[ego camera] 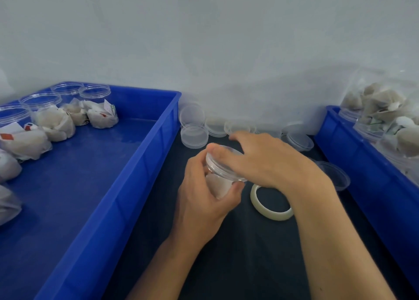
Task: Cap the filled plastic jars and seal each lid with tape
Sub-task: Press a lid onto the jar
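My left hand (204, 197) grips a clear plastic jar (218, 184) filled with pale tea bags, held tilted above the dark table. A clear lid (223, 163) sits on the jar's mouth, and my right hand (260, 161) lies over it with the thumb on its near rim and the fingers spread across the top. A roll of clear tape (271, 203) lies flat on the table just right of the jar, partly under my right wrist. Several loose clear lids (195, 134) lie along the wall behind my hands.
A large blue tray (140, 163) on the left holds several filled, uncapped jars (54, 116). Another blue tray (362, 163) on the right holds more jars and a bag of tea bags (385, 105). A small clear cup (335, 175) stands by the right tray.
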Available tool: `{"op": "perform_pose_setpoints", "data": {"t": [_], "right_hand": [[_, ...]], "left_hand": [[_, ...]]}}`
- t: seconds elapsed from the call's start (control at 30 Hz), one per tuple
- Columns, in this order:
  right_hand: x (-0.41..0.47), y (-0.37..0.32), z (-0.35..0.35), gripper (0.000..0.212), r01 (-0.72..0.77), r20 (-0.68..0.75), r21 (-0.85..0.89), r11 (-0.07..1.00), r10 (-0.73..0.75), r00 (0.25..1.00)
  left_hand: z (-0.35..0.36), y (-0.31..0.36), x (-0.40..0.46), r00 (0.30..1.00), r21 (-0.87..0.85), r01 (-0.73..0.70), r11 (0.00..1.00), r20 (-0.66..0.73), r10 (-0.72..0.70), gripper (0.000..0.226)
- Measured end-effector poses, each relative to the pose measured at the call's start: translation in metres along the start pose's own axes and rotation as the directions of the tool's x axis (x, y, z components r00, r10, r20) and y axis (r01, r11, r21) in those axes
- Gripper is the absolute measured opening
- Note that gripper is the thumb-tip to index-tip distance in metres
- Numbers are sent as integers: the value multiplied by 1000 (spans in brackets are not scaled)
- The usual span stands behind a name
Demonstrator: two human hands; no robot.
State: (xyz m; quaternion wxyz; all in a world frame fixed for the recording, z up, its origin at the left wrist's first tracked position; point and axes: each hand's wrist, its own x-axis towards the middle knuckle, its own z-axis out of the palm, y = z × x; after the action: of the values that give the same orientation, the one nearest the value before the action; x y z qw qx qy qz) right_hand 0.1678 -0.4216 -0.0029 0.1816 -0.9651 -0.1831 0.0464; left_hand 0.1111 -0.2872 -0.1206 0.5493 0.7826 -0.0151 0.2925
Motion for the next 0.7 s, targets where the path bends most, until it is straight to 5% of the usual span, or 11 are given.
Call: {"op": "perform_pose_setpoints", "data": {"t": [0.3, 0.47, 0.6, 0.7], "right_hand": [[-3, 4, -9, 85, 164, 168, 162, 973, -191, 967], [1, -1, 2, 81, -17, 14, -81, 997, 18, 1000], [2, 5, -3, 87, 119, 161, 157, 980, -144, 976], [1, 4, -4, 86, 180, 123, 68, 981, -188, 974]], "left_hand": [[1, 1, 0, 999, 2, -2, 1000, -34, 2, 67], [1, 0, 0, 1000, -6, 3, 1000, -1, -3, 68], [1, 0, 1, 999, -5, 22, 1000, -28, -22, 71], [1, 3, 0, 999, -6, 32, 999, -41, -32, 68]]}}
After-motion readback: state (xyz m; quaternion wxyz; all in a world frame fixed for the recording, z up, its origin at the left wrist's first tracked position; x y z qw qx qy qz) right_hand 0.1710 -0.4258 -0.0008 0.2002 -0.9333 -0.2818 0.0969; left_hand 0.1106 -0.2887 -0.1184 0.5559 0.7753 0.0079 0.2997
